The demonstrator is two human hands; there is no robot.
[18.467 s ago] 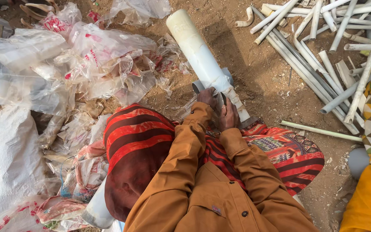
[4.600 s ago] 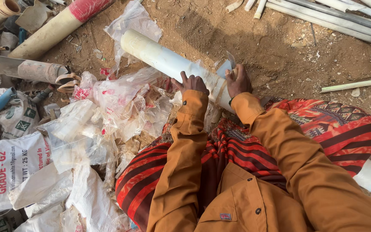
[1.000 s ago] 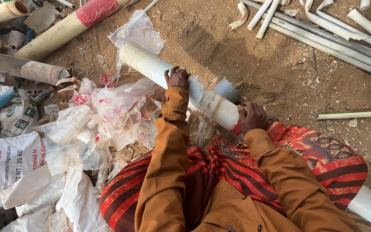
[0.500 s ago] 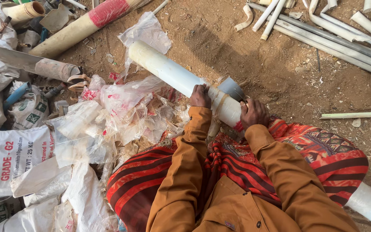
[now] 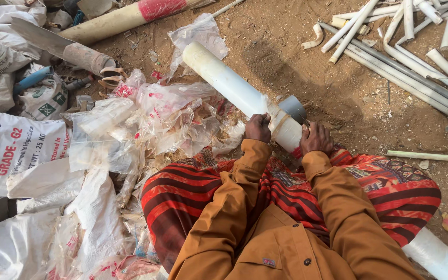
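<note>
Head view looking straight down at someone sitting on sandy ground, orange sleeves, red striped cloth over the lap. Big white pipe [image 5: 229,85] lies across the lap, long axis running from the upper left, out over the dirt, down to the lower right, where its other end [image 5: 439,256] pokes out past the knee. So it passes right between the two hands rather than lying off to one side.

Left hand [image 5: 258,128] is on the left flank of the pipe, fingers curled and pressed against it, right where a band of clear wrapping [image 5: 278,119] goes around. Right hand [image 5: 316,139] sits on the other side, a touch lower down the pipe, fingers bent over the top of it. Can't really tell if it's pinching the wrap or just holding the pipe steady. A grey fitting [image 5: 292,108] shows just behind the pipe near the right hand; whether it touches the pipe I can't say.

Both hands are about equally close to the wrapped bit; the left is maybe slightly nearer to the free upper end.

Around it: crumpled clear plastic bags [image 5: 146,119] just left of the lap, white printed sacks [image 5: 16,150] further left, a dusty pipe with a red band [image 5: 130,15] up top, and a pile of thin white pipes [image 5: 410,57] to the upper right.
</note>
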